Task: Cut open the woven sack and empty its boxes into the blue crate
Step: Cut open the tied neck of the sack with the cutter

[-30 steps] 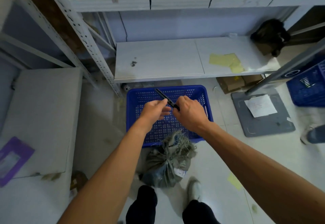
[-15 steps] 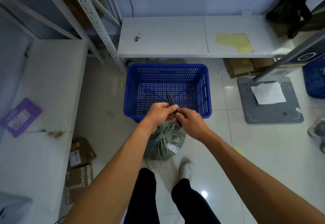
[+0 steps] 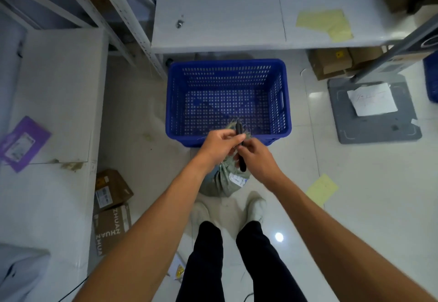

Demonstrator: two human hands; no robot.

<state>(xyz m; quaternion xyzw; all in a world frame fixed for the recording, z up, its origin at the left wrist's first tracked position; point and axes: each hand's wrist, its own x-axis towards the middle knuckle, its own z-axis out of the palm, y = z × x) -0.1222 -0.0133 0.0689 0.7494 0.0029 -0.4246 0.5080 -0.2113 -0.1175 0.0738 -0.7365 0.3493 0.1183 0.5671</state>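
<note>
A grey-green woven sack (image 3: 224, 183) stands on the floor between my feet and the blue crate (image 3: 227, 99), its frayed tied top bunched up. My left hand (image 3: 219, 144) is closed around that tied neck. My right hand (image 3: 257, 155) grips a black knife (image 3: 240, 146) held upright against the neck, its tip poking above my fingers. The perforated crate holds nothing. A white label shows on the sack's side. No boxes from the sack are visible.
A low white shelf (image 3: 237, 17) with yellow paper runs behind the crate. A white table (image 3: 52, 102) is on the left, cardboard boxes (image 3: 111, 206) beside it. A grey platform scale (image 3: 372, 112) with paper lies right. A yellow sheet (image 3: 322, 189) lies on the floor.
Both hands dropped from over the crate onto the sack's tied neck. The knife turned from slanting to upright against the neck. My view tilted further down.
</note>
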